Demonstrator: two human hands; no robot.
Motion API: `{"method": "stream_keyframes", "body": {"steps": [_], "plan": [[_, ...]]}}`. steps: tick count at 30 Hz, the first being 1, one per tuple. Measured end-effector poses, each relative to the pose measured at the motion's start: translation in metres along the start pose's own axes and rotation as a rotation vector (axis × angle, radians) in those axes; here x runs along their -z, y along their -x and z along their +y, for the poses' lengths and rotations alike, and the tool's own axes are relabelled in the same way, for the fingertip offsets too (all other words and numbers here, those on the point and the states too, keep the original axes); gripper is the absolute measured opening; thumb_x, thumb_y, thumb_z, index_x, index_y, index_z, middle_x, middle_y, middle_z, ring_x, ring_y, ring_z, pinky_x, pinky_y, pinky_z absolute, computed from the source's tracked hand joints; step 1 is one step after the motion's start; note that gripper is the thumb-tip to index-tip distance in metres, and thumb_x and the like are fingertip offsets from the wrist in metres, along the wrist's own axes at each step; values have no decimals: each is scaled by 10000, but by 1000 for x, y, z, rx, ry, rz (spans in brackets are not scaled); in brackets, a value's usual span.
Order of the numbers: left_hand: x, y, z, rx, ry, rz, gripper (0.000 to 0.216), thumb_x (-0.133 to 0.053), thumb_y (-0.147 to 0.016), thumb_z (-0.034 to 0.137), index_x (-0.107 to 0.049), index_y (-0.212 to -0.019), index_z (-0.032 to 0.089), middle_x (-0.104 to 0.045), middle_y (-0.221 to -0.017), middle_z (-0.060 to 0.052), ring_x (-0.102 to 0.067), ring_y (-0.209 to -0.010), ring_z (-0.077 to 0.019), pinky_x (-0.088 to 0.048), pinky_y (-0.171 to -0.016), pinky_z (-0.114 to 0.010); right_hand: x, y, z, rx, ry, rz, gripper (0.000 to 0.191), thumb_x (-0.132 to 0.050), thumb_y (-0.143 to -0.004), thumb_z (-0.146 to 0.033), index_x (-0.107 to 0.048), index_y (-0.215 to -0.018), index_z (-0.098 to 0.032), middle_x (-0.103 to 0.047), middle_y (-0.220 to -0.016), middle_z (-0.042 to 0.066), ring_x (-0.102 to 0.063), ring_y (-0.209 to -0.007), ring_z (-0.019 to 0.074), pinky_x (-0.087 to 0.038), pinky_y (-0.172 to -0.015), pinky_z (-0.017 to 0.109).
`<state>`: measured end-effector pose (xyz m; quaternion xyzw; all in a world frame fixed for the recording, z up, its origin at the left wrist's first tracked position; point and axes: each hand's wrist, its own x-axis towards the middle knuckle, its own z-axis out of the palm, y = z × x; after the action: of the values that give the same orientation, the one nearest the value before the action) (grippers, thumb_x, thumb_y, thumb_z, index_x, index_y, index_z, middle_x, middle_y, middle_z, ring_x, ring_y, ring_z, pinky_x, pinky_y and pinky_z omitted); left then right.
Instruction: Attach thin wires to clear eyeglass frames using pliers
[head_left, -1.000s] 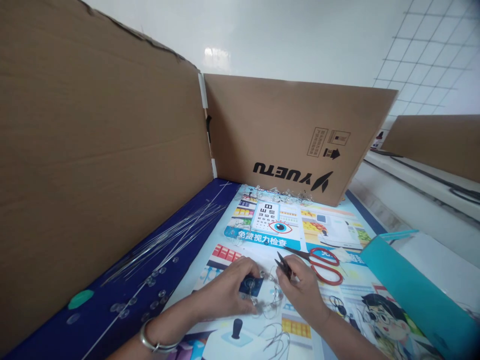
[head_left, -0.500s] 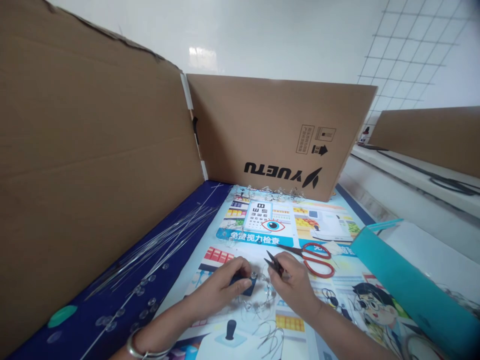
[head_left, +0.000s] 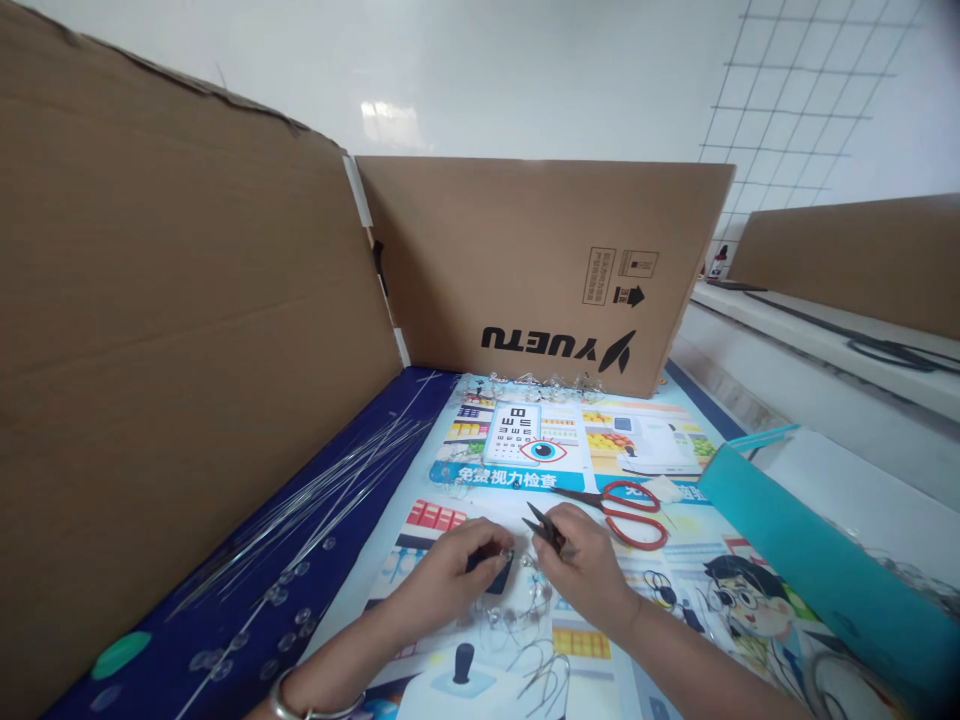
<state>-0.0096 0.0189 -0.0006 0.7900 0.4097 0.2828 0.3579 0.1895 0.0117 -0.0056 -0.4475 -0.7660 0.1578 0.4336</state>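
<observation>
My left hand (head_left: 450, 575) is closed on a small dark blue block (head_left: 495, 572) that it presses to the printed mat (head_left: 600, 460), with a tiny clear bead at its fingertips. My right hand (head_left: 585, 570) is closed on small black snips (head_left: 541, 525) whose open blades point up and left, just above the block. Thin clear wire loops (head_left: 517, 610) lie between and under both hands. A silver bangle (head_left: 300, 705) is on my left wrist.
Red-handled scissors (head_left: 626, 510) lie just beyond my right hand. Long thin wires (head_left: 322, 495) and several clear beads (head_left: 277, 600) lie on the blue strip at left. Cardboard walls (head_left: 540, 270) stand at left and back. A teal bag (head_left: 795, 560) lies at right.
The view has shifted, so everything sits a little further left and lower. Both hands stay together over the block; my left fingers have curled more over it.
</observation>
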Motion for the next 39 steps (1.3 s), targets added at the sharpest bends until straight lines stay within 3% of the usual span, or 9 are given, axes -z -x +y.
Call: {"method": "stream_keyframes", "body": {"steps": [10, 23, 39], "plan": [[-2, 0, 3, -54, 24, -9, 249, -523, -732, 73, -655, -897, 204, -639, -886, -19, -550, -887, -177, -402, -816, -284, 0, 1, 0, 26, 17, -10, 126, -489, -718, -123, -402, -680, -206, -407, -660, -7, -406, -637, 143, -328, -571, 263], [-7, 7, 6, 73, -67, 126, 101, -507, -753, 139, -594, -794, 170, -569, -729, -1, -528, -684, -147, -386, -625, -235, 1, 1, -2, 60, 41, -44, 119, -485, -711, -105, -424, -690, -205, -430, -675, 1, -418, -663, 154, -327, -587, 270], [-8, 10, 8, 105, -90, 133, 49, -519, -755, 164, -568, -762, 170, -553, -678, 10, -511, -645, -143, -360, -577, -223, 0, 1, -1, 91, 46, -86, 106, -496, -683, -111, -455, -711, -204, -462, -690, 10, -434, -682, 165, -349, -595, 279]]}}
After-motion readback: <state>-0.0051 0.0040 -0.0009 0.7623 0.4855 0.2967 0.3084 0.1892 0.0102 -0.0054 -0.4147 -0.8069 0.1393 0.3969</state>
